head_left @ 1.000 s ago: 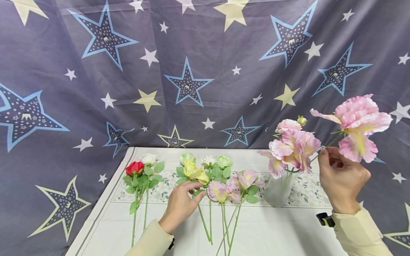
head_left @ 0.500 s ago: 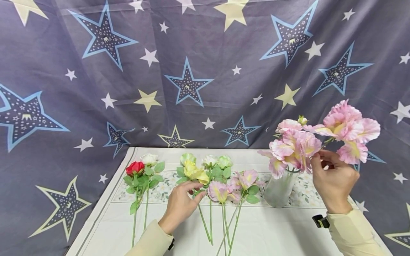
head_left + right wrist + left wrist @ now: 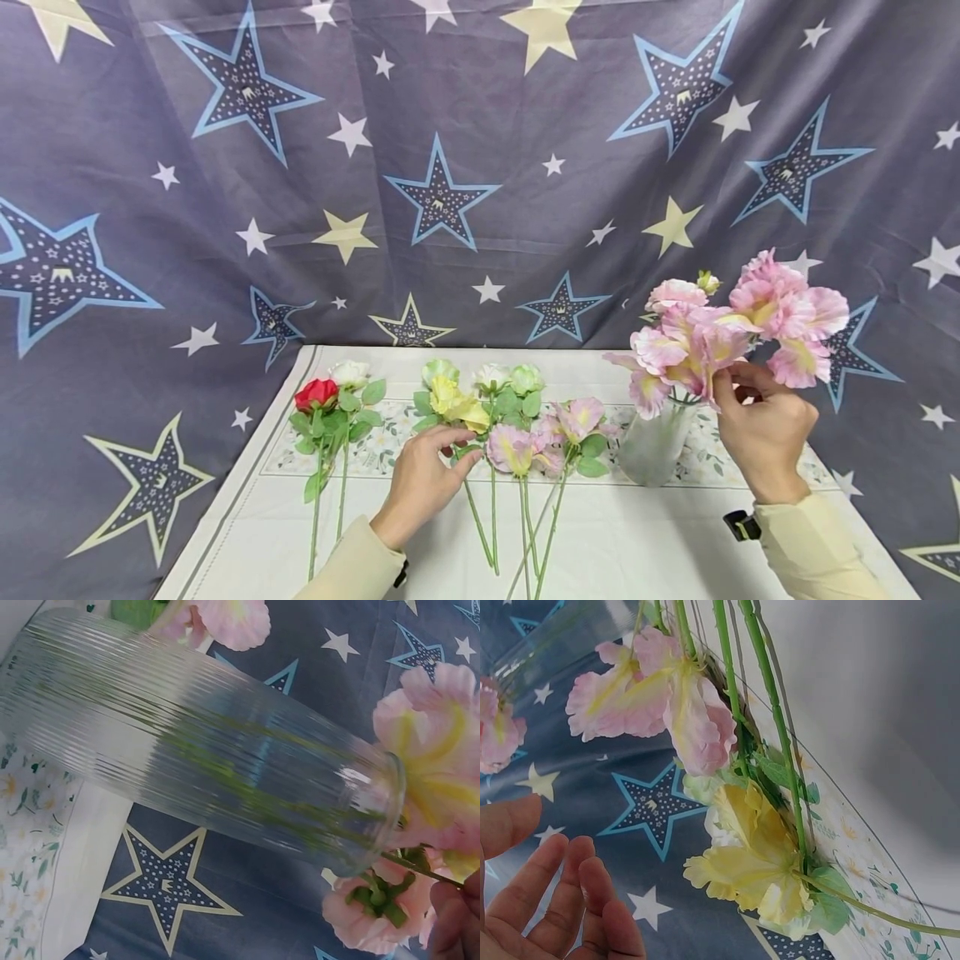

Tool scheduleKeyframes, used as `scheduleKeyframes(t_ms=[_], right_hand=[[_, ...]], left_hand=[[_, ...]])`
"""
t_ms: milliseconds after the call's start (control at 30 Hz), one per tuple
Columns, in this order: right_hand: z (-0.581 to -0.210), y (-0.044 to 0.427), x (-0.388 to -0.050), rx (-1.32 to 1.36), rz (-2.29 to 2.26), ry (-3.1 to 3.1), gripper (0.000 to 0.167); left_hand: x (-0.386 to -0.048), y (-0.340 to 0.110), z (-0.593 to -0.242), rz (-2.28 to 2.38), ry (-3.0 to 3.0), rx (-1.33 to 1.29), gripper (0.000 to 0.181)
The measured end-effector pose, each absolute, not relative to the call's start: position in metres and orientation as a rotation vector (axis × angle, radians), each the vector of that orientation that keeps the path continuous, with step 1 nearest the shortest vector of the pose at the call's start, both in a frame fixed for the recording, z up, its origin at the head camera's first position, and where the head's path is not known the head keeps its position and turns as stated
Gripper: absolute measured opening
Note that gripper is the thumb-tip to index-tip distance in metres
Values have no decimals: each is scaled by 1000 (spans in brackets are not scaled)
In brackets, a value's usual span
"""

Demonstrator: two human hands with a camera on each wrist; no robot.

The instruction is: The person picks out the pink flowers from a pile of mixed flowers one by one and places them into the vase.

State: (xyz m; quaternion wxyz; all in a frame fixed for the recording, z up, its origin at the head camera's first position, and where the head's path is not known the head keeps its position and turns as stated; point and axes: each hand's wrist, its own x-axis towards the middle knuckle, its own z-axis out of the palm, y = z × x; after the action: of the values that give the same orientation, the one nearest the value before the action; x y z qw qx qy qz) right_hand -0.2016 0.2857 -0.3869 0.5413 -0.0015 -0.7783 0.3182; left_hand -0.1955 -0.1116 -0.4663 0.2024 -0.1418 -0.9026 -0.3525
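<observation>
1. Pink flower [image 3: 798, 312] is in the right hand [image 3: 768, 433]: thumb and fingertips pinch its thin stem [image 3: 420, 871] a little below the petals.
2. From that pinch the stem runs to the mouth of the ribbed clear vase [image 3: 651, 450], and looks to pass inside; its lower end can't be picked out among the other stems there.
3. It should be very light, top-heavy at the bloom, with a slim stem that is probably springy rather than limp. The petals look thin, soft and easily creased, so the best hold is on the stem under the bloom, as here, with a light pinch against twisting.
4. Beside it, pink blooms [image 3: 682, 346] crowd the vase's mouth; the petals overlap in the head view, though whether they touch I can't tell. They could snag. The smooth vase looks breakable and deserves no knocks.
5. The left hand [image 3: 427, 467] holds nothing, its fingers loosely bent near the yellow flower [image 3: 453, 404].
6. Just right of that lie loose pink flowers [image 3: 517, 450], with pale green flowers [image 3: 525, 379] behind.
7. Farther left on the white table [image 3: 637, 542] lie a red rose [image 3: 316, 393] and a white rose [image 3: 349, 373].
8. Behind everything hangs a starry curtain [image 3: 480, 83].
</observation>
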Motion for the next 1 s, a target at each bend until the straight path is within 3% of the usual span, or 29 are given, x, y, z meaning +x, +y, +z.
scheduleKeyframes(t_ms=[533,767,1000], right_hand=[[-401,281,-208,59,719,-1930,11],[-408,280,-211,122,638,-2009,21],[-412,280,-209,121,663,-2097,13]], left_hand=[[-194,-113,-466,-968,-2505,-415,24],[-194,-112,-466,-975,-2512,-409,24],[-195,-112,-466,-982,-2526,-405,24]])
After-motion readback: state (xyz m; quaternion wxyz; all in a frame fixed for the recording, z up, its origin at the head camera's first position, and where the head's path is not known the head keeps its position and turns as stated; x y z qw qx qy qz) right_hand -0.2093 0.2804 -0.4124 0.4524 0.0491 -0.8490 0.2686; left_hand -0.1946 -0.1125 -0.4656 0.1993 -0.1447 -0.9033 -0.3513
